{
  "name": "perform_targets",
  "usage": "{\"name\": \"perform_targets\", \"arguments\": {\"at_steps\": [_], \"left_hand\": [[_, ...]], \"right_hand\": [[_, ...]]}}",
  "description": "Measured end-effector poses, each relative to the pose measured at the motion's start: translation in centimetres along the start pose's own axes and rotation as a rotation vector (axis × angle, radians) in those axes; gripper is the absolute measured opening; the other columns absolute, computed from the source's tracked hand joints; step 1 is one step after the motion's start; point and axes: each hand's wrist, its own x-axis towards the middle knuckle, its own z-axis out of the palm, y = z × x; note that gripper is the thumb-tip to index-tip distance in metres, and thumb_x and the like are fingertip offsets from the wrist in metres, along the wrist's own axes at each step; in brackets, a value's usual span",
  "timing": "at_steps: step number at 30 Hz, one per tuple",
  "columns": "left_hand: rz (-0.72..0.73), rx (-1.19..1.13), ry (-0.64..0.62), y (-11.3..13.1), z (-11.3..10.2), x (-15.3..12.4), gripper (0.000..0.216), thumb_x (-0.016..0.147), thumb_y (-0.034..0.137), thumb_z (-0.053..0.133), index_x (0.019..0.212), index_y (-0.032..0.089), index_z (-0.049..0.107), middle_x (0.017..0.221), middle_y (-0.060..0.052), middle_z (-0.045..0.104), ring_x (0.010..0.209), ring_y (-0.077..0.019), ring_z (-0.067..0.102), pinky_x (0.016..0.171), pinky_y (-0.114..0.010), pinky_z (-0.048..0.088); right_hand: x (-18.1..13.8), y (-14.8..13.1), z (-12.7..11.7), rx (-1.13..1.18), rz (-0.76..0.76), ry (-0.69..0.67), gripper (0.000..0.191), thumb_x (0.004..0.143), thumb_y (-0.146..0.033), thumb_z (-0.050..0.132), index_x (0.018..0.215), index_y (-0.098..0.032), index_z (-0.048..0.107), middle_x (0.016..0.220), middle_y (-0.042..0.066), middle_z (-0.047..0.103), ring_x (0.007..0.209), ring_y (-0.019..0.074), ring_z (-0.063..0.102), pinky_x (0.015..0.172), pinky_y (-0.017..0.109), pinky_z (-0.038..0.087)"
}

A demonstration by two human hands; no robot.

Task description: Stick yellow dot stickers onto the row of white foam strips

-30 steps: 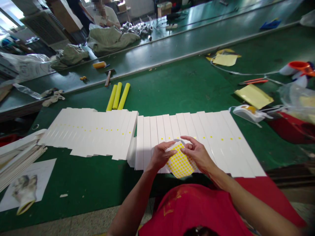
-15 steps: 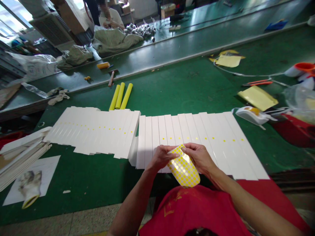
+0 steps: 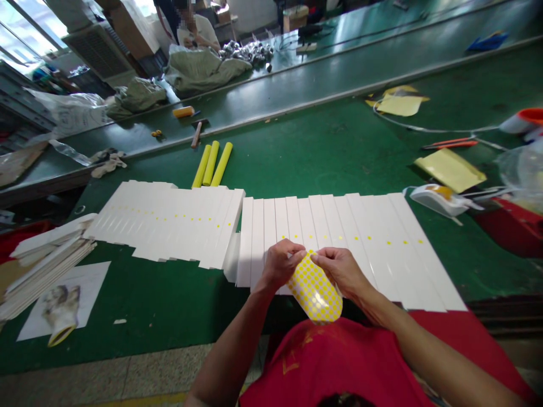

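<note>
**Two hands on the dot sheet, above the white strips**

Peel one yellow dot cleanly at the sticker sheet (image 3: 316, 291)'s top edge, keeping the sheet curled and steady. Your left hand (image 3: 280, 265) pinches that edge with a closed grip; your right hand (image 3: 341, 271) nips beside it, fingertips nearly touching. The sheet hangs just nearer you than the row of white strips (image 3: 339, 237) on the desk (image 3: 322, 152).
</note>
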Motion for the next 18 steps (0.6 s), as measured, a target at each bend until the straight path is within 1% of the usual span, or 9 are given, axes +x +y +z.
{"name": "perform_targets", "arguments": {"at_steps": [4, 8, 12, 15, 18], "left_hand": [[0.008, 0.012, 0.032, 0.5, 0.1, 0.2, 0.011, 0.077, 0.018, 0.062, 0.078, 0.018, 0.073, 0.078, -0.001, 0.068, 0.074, -0.0127, 0.060, 0.072, -0.025, 0.043], [-0.039, 0.027, 0.031, 0.6, 0.3, 0.2, 0.008, 0.076, 0.017, 0.063, 0.075, 0.019, 0.071, 0.076, 0.000, 0.067, 0.074, -0.0127, 0.060, 0.071, -0.025, 0.043], [-0.071, 0.049, 0.042, 0.5, 0.6, 0.2, 0.007, 0.075, 0.016, 0.063, 0.071, 0.018, 0.068, 0.073, 0.001, 0.065, 0.070, -0.0121, 0.058, 0.069, -0.025, 0.043], [-0.098, 0.021, 0.046, -0.5, 0.2, 0.4, 0.008, 0.077, 0.016, 0.061, 0.071, 0.017, 0.066, 0.074, 0.001, 0.064, 0.070, -0.0117, 0.057, 0.068, -0.024, 0.043], [-0.192, -0.003, 0.108, -2.5, -0.9, 0.8, 0.009, 0.079, 0.019, 0.060, 0.074, 0.016, 0.067, 0.075, 0.000, 0.066, 0.071, -0.0119, 0.059, 0.068, -0.024, 0.044]], "right_hand": [[0.0, 0.3, 0.2, -0.041, -0.003, -0.019, 0.037, 0.058, -0.043, 0.081, 0.059, -0.017, 0.053, 0.052, -0.001, 0.056, 0.045, 0.0110, 0.047, 0.045, 0.023, 0.035], [0.1, 0.6, 0.3, -0.086, -0.013, -0.028, 0.037, 0.061, -0.044, 0.079, 0.060, -0.017, 0.053, 0.054, 0.000, 0.056, 0.047, 0.0116, 0.048, 0.046, 0.024, 0.035], [0.3, 0.9, 0.5, -0.138, -0.025, -0.027, 0.036, 0.064, -0.044, 0.076, 0.058, -0.018, 0.051, 0.051, -0.002, 0.051, 0.046, 0.0101, 0.042, 0.045, 0.024, 0.030], [0.5, 1.0, 0.7, -0.177, -0.020, -0.009, 0.035, 0.062, -0.042, 0.075, 0.056, -0.018, 0.049, 0.050, -0.003, 0.049, 0.046, 0.0096, 0.040, 0.045, 0.024, 0.028], [0.5, 1.1, 1.1, -0.177, 0.013, 0.009, 0.032, 0.059, -0.042, 0.074, 0.057, -0.018, 0.053, 0.052, -0.001, 0.053, 0.047, 0.0110, 0.043, 0.046, 0.024, 0.030]]}}
